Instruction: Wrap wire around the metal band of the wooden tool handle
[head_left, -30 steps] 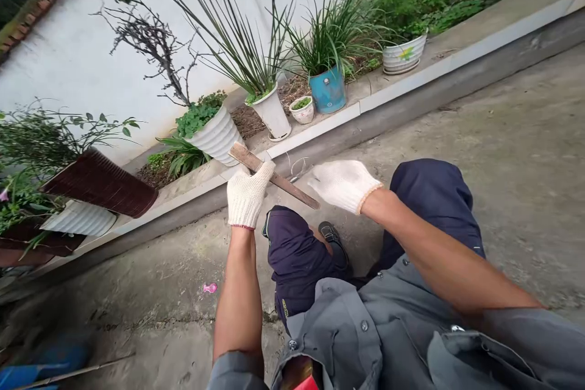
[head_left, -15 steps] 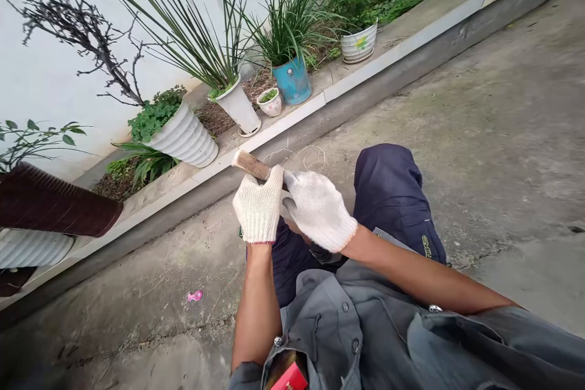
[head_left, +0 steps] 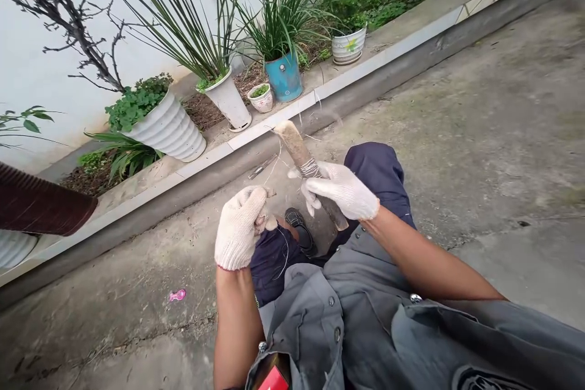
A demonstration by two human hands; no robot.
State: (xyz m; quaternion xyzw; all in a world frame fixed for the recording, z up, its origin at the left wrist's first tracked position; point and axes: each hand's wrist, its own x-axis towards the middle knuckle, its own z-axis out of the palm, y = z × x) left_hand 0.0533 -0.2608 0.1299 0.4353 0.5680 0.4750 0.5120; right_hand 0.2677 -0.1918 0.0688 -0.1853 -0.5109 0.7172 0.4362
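Observation:
A short wooden stick [head_left: 295, 145] with a pale cut end slants across my lap, thin wire [head_left: 311, 169] wound in several turns round its middle. My right hand [head_left: 345, 190], in a white knit glove, grips the stick just below the windings. Off to the left, apart from the stick, my gloved left hand [head_left: 242, 219] is closed in a pinch. A loose strand of wire runs from its fingertips up toward the stick, and another loop hangs over my knee. What else the left fingers may hold is too small to tell.
A small metal and dark tool [head_left: 258, 171] lies by the curb [head_left: 237, 161]. Potted plants, including a white ribbed pot [head_left: 171, 128] and a blue pot [head_left: 284, 78], line the ledge. A pink item [head_left: 177, 295] lies on the concrete. My shoe [head_left: 297, 219] shows between my knees.
My hands, earlier together on the stick, have moved apart. The left has let go of the stick and shifted left; the right now holds it upright and tilted, with the wire windings exposed.

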